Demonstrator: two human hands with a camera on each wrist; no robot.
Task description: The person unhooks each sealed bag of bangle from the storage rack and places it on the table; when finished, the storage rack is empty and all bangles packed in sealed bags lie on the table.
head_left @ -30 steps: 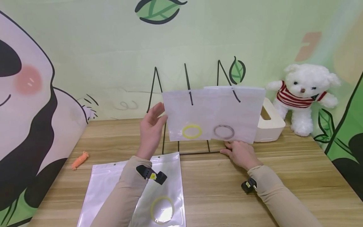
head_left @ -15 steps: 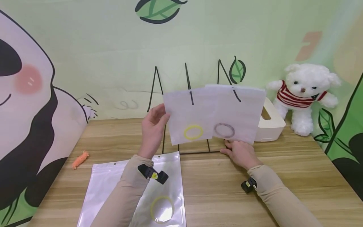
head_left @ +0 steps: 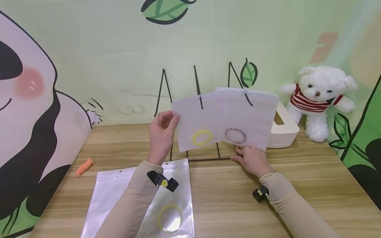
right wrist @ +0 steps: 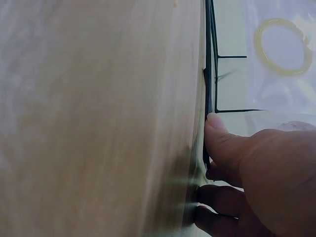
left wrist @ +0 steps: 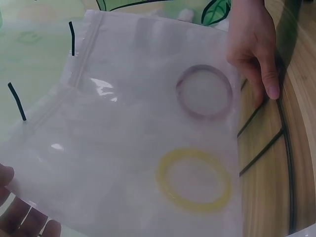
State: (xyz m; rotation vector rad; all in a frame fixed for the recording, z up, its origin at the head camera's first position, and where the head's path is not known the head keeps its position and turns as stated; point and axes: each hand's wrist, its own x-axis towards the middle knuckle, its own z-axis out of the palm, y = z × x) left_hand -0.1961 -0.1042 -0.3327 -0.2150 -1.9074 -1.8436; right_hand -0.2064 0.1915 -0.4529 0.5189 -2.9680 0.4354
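Two white pouches hang side by side from the prongs of a black wire rack [head_left: 208, 160] at the far middle of the surface [head_left: 226, 198]. They overlap where they meet and cover much of the frame. The left pouch [head_left: 193, 120] shows a yellow ring [head_left: 202, 138] low down, the right pouch [head_left: 250, 115] a greyish-purple ring [head_left: 235, 136]. The left hand [head_left: 162, 137] pinches the left pouch by its left edge; the right hand [head_left: 254, 161] has its fingers and thumb round the rack's near bar, at the right end.

A white box [head_left: 282, 138] with a slot in its top stands far right, partly hidden by the right pouch. Right of it is a white plush bear [head_left: 321, 102] in a red-striped top. Near left, glossy white pouch material [head_left: 169, 198] lies flat, with a pale yellow ring [head_left: 170, 219]; the left sleeve [head_left: 128, 201] crosses it, so I cannot tell whether it is one pouch or two. A small orange item [head_left: 84, 167] lies by the left edge.

The surface has a light wood grain. Behind it, the pale green wall [head_left: 119, 59] carries leaf drawings and, left, a large panda [head_left: 32, 102].
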